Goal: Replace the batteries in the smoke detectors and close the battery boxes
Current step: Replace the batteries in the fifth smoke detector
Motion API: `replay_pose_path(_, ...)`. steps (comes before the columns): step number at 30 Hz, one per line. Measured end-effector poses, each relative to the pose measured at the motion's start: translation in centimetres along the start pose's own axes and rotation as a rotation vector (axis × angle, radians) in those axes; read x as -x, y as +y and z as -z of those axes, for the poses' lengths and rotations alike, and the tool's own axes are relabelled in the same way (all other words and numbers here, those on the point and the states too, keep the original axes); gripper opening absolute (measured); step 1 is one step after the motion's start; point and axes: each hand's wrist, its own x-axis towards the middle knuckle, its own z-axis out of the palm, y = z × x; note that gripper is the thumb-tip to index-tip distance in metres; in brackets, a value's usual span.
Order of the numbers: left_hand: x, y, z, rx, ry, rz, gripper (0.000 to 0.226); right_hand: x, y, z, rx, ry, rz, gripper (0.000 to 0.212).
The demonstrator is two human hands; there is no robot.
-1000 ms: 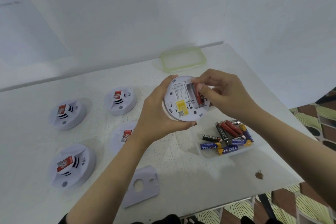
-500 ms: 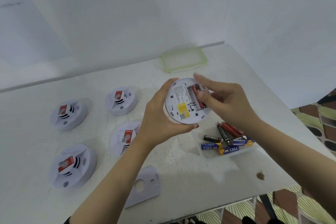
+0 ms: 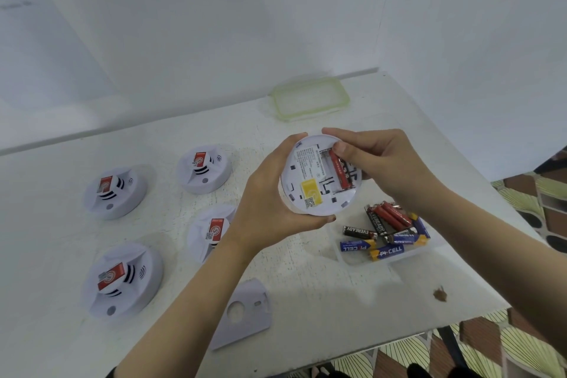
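The right part of the battery bay is covered by the curled fingers of the right hand (image 3: 377,163); the left rim of the round white plastic smoke detector (image 3: 310,181) is hidden in the palm of the left hand (image 3: 270,193); one of the four white detectors lying on the table (image 3: 211,230) is partly masked by the left wrist. The fine print on the held casing is too small to be read; a yellow sticker (image 3: 310,192) with a code square is seen just above the left thumb. "EVEREADY" is read on the black cells, and lettering ending in "CELL" on the blue-and-yellow ones, in the clear plastic tub (image 3: 383,258) below the right wrist. The detector is gripped between the left thumb and left fingertips, its back turned to the camera. A red cylindrical battery (image 3: 339,170) is seated in the bay, its long axis running from the right thumb tip, pressed on its upper end, down towards the left thumb; the right index finger is laid on the upper rim.
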Motion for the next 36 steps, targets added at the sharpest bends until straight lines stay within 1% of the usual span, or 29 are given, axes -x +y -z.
replay_pose_path(3,0.1,0.2,-0.1,0.014,-0.003,-0.013,0.091,0.1,-0.1,0.0,0.016,-0.007,0.017,0.029)
replay_pose_path(6,0.1,0.0,-0.2,0.012,0.003,-0.011,0.093,0.1,0.1,-0.1,0.033,0.004,0.017,0.027)
replay_pose_path(10,-0.1,-0.4,-0.2,0.015,0.002,0.014,0.096,-0.4,0.0,0.1,0.073,-0.051,-0.043,0.024)
replay_pose_path(13,-0.2,-0.5,0.5,-0.01,0.04,0.02,0.095,-2.0,0.4,1.3,0.245,-0.023,-0.104,0.023)
replay_pose_path(15,-0.2,-0.5,1.1,-0.033,0.069,0.01,0.093,-3.4,0.9,2.8,0.507,-0.01,-0.111,0.02)
replay_pose_path(17,-0.2,-0.7,1.6,-0.052,0.092,-0.002,0.091,-4.7,1.2,4.1,0.785,-0.107,-0.152,0.016)
replay_pose_path(18,-0.2,-0.7,1.7,-0.063,0.098,-0.007,0.092,-5.3,1.4,4.5,0.871,-0.188,-0.199,0.015)
replay_pose_path(20,-0.2,-0.8,2.0,-0.076,0.103,-0.015,0.092,-6.0,1.7,4.7,0.973,-0.356,-0.302,0.015)
replay_pose_path(22,-0.1,-0.9,2.1,-0.084,0.098,-0.027,0.091,-6.6,2.2,4.6,1.052,-0.45,-0.346,0.014)
replay_pose_path(24,0.0,-1.0,2.2,-0.09,0.097,-0.028,0.091,-7.0,2.4,4.4,1.102,-0.458,-0.337,0.015)
replay_pose_path(28,0.1,-1.2,2.2,-0.092,0.097,-0.026,0.091,-7.4,2.4,4.2,1.099,-0.381,-0.286,0.01)
replay_pose_path(32,0.2,-1.6,2.3,-0.096,0.097,-0.023,0.09,-7.6,2.5,4.1,1.148,-0.435,-0.324,0.016)
replay_pose_path(34,0.2,-1.7,2.2,-0.095,0.101,-0.016,0.09,-7.7,2.8,4.2,1.179,-0.417,-0.319,0.014)
replay_pose_path(36,0.2,-1.7,2.2,-0.096,0.102,-0.013,0.09,-7.8,3.0,4.4,1.138,-0.378,-0.301,0.014)
